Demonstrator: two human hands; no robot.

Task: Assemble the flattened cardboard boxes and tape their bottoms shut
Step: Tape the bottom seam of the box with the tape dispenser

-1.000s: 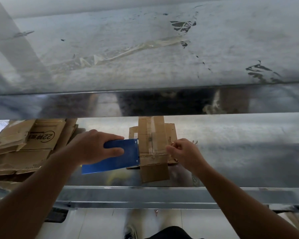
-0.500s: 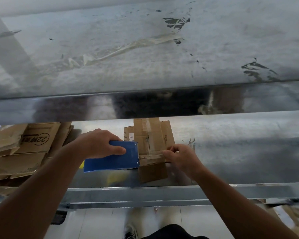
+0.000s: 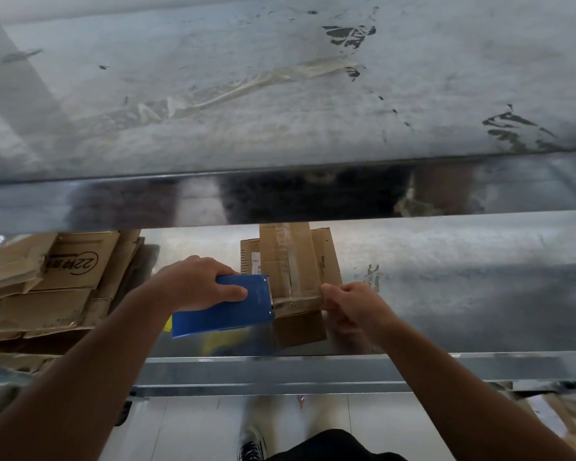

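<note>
A small brown cardboard box [image 3: 300, 261] stands on the lower metal shelf [image 3: 446, 294], its folded flaps facing me. A strip of clear tape runs across the flaps near their front edge. My left hand [image 3: 193, 284] grips a blue tape dispenser [image 3: 226, 307], whose front end touches the box's left side at the tape strip. My right hand [image 3: 350, 304] pinches the right end of the tape against the box's right edge. A stack of flattened cardboard boxes [image 3: 47, 287] lies to the left on the same shelf.
A scuffed upper metal shelf [image 3: 280, 94] overhangs the work area, with old tape scraps stuck to it. The lower shelf's front rail [image 3: 313, 371] runs across below my arms. My shoe [image 3: 251, 444] and tiled floor show underneath.
The view shifted slightly. The dispenser has drawn a little left along the tape strip while my right hand keeps holding the tape end at the box's right edge.
</note>
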